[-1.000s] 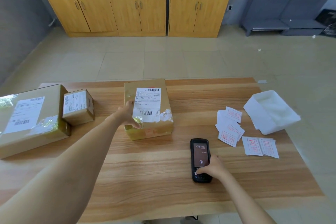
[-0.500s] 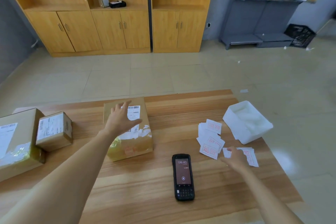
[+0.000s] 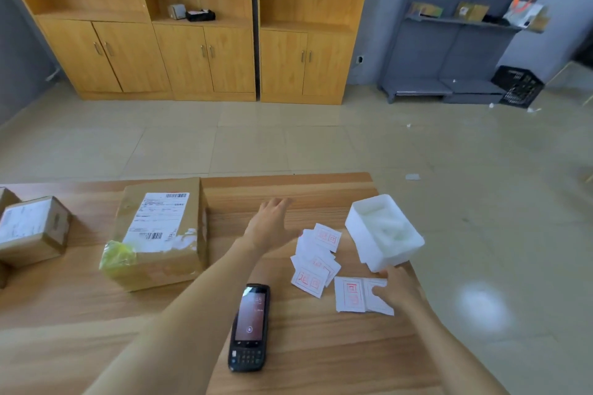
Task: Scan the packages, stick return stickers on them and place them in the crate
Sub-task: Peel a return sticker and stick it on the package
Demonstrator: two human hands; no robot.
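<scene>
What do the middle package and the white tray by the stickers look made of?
Package: brown cardboard, matte, creased edges, with a paper label and shiny tape. White tray: likely foam, matte, thick soft-edged walls; moulded plastic is possible.

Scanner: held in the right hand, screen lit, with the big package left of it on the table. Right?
Not held. In the head view the scanner lies on the table, screen lit, big package to its left; the right hand is on a sticker sheet instead.
</scene>
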